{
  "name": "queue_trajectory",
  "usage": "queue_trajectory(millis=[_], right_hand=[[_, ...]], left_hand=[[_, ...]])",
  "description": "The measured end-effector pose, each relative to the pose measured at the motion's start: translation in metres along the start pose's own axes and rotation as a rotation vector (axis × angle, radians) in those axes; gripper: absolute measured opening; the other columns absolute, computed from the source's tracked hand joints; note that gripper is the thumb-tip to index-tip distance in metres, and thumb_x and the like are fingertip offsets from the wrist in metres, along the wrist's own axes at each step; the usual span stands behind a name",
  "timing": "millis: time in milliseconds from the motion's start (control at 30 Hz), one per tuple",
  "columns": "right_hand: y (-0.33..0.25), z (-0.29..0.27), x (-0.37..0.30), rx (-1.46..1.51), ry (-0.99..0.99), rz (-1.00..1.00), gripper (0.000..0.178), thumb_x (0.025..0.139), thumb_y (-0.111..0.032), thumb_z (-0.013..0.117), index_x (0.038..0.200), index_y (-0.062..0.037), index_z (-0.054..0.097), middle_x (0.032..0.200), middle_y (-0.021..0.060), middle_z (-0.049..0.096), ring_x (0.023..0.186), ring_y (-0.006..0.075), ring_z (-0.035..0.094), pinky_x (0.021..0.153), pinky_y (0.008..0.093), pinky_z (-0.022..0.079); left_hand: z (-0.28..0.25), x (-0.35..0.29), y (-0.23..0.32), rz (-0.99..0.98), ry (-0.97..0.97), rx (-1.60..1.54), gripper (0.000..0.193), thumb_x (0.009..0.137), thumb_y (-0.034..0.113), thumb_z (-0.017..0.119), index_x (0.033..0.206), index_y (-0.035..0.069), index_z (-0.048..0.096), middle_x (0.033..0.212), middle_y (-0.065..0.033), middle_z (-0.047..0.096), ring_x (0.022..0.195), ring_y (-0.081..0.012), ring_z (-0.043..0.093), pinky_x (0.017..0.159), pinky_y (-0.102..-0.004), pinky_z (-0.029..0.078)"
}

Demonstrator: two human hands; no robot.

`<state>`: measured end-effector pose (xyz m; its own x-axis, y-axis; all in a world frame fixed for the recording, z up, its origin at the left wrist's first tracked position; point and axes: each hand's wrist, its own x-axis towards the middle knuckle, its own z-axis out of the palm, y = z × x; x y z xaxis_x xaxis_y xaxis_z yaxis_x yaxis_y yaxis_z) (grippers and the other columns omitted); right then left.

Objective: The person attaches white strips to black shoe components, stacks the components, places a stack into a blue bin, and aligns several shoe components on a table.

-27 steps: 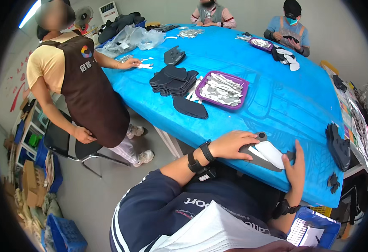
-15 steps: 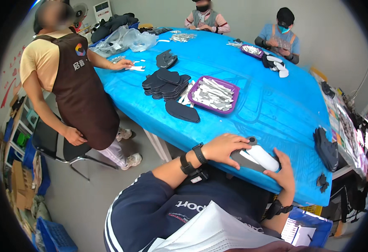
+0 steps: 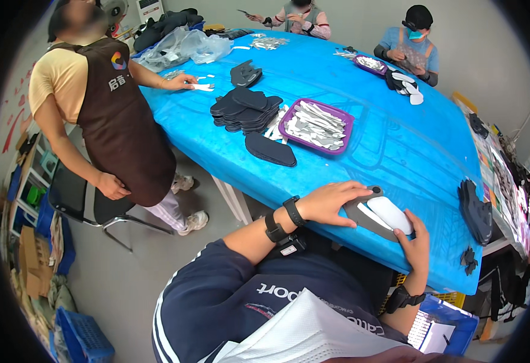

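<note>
On the near edge of the blue-covered table lies a flat dark grey piece (image 3: pixel 374 222), rounded at its ends. A white oval pad (image 3: pixel 392 215) and a slim white strip (image 3: pixel 371 213) rest on it. My left hand (image 3: pixel 336 204) straddles its left end, fingers along the far edge and thumb at the near side. Around the right end my right hand (image 3: pixel 417 241) curves, with the thumb near the grey edge beside the pad and a finger at the pad's far end. Both hands touch the piece; some fingertips are hard to make out.
Ahead stands a purple tray (image 3: pixel 351 130) of white and grey strips, beside a stack of dark pieces (image 3: pixel 244 112) and one loose dark piece (image 3: pixel 271 150). More dark pieces (image 3: pixel 474 213) lie right. A co-worker (image 3: pixel 123 121) stands left; two others sit across the table.
The view has shifted slightly. My right thumb has moved onto the grey piece near the pad's lower end. A seated person at the back now holds up a thin dark thing.
</note>
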<state>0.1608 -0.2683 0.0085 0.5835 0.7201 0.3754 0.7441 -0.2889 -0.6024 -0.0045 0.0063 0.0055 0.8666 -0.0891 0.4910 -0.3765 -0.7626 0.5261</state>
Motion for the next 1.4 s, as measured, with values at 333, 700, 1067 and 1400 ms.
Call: queue_trajectory(millis=[333, 700, 1067, 1400], right_hand=[[0.051, 0.003, -0.010, 0.276, 0.365, -0.010, 0.037, 0.094, -0.020, 0.066, 0.125, -0.0009, 0.061, 0.123, 0.0142, 0.063, 0.106, 0.0249, 0.062, 0.093, 0.0344, 0.048], [0.059, -0.006, -0.010, 0.915, 0.408, 0.196, 0.044, 0.104, -0.032, 0.049, 0.133, 0.0010, 0.050, 0.112, 0.0165, 0.067, 0.077, 0.0128, 0.063, 0.073, 0.0243, 0.054], [0.033, -0.011, -0.007, 1.019, 0.448, 0.222, 0.037, 0.098, -0.013, 0.059, 0.130, 0.0015, 0.050, 0.120, 0.0216, 0.062, 0.095, 0.0265, 0.069, 0.084, 0.0363, 0.058], [0.013, -0.013, -0.007, 0.253, 0.097, -0.062, 0.052, 0.074, -0.018, 0.085, 0.118, -0.0021, 0.064, 0.113, 0.0119, 0.068, 0.098, 0.0289, 0.065, 0.085, 0.0368, 0.051]], left_hand=[[0.003, 0.001, 0.003, -0.053, -0.029, 0.038, 0.077, 0.077, 0.041, 0.076, 0.142, 0.010, 0.047, 0.135, -0.0138, 0.053, 0.118, -0.0317, 0.054, 0.097, -0.0420, 0.041], [0.007, 0.002, 0.003, 0.029, 0.012, 0.205, 0.072, 0.081, 0.043, 0.073, 0.140, 0.010, 0.049, 0.138, -0.0173, 0.052, 0.125, -0.0350, 0.051, 0.105, -0.0463, 0.037], [0.006, 0.014, 0.010, -0.015, -0.008, 0.116, 0.062, 0.078, 0.025, 0.077, 0.133, 0.007, 0.056, 0.133, -0.0159, 0.057, 0.118, -0.0357, 0.056, 0.099, -0.0431, 0.043], [0.005, 0.021, 0.012, -0.043, -0.160, 0.201, 0.076, 0.066, 0.036, 0.084, 0.132, 0.007, 0.057, 0.137, -0.0153, 0.055, 0.123, -0.0371, 0.054, 0.100, -0.0449, 0.042]])
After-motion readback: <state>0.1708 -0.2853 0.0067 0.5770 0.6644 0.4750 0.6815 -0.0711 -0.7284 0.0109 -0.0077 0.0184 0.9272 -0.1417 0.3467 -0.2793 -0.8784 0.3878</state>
